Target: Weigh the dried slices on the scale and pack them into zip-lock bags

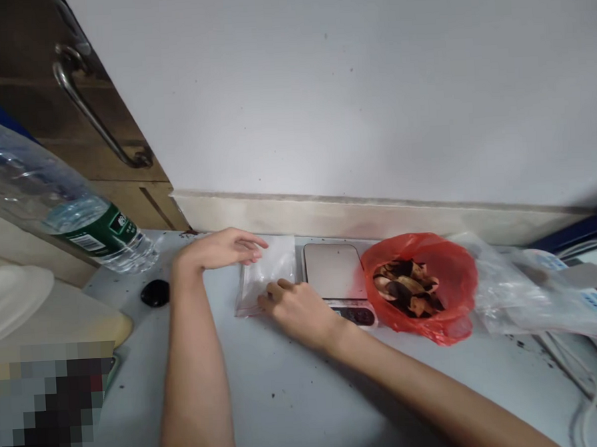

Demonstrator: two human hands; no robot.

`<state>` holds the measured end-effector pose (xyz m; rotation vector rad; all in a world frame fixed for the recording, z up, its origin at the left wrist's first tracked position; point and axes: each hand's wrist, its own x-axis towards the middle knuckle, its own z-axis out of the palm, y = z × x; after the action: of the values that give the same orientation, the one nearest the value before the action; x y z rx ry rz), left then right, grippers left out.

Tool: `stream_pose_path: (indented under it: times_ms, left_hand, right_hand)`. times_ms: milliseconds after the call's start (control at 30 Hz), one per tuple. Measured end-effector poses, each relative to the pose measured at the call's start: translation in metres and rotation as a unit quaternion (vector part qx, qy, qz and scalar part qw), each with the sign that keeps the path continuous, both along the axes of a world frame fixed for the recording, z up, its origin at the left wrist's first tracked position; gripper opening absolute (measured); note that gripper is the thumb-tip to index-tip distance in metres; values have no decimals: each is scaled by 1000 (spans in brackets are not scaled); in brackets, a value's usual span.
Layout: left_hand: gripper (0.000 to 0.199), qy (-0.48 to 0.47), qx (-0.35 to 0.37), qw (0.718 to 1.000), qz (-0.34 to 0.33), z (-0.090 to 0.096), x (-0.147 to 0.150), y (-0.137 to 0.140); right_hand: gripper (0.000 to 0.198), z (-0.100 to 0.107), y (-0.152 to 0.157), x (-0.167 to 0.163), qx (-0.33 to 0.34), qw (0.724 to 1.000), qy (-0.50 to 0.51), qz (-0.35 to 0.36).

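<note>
A flat stack of clear plastic bags (275,265) lies on the grey table, close to the wall. My left hand (224,247) is open at the stack's upper left, fingers stretched out over its edge and holding nothing. At the near edge of the bags, my right hand (300,310) has its fingers curled down and closed on the plastic; the fingertips are partly hidden. Just right of the bags sits a small digital scale (333,268) with a bare platform. Beside it, an open red plastic bag (453,309) holds dark brown, dried curled pieces (406,288).
A large water bottle (98,227) stands at the left, near a black round lid (155,293) and a pale container (58,323). More clear plastic packaging (512,292) and white cables (571,362) lie at the right. A white wall (347,101) rises behind.
</note>
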<state>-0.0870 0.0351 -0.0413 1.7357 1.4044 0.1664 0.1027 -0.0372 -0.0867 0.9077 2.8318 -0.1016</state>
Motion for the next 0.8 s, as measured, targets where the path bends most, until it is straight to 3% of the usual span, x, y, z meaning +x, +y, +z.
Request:
stream_pose_path:
  times_ms: [100, 200, 300, 433, 533, 633, 700, 800]
  left_hand:
    - [63, 89, -13, 994, -55, -6, 21, 8]
    - [65, 149, -9, 987, -58, -13, 40, 13]
    - [71, 203, -4, 978, -47, -19, 55, 14]
    - [88, 263, 4, 964, -33, -22, 71, 14]
    - [91, 289, 12, 957, -35, -16, 79, 13]
    - [75, 282, 38, 957, -54, 0, 89, 7]
    - [61, 253, 76, 962, -69, 12, 100, 1]
    - [52, 113, 173, 973, -97, 24, 126, -10]
  right_hand:
    - [32, -1, -2, 4, -4, 1000, 7, -4]
    - [33, 4, -3, 9, -27, 999, 20, -7]
    - [31, 18, -1, 23, -108, 994, 35, 2]
    - [33, 56, 4, 73, -236, 963, 131, 13]
    - [33, 88, 5, 130, -205, 952, 217, -62]
    - [38, 105, 7, 194, -134, 938, 251, -197]
    - [42, 104, 9, 232, -100, 920, 257, -278]
    - [44, 90, 18, 279, -75, 876, 249, -406]
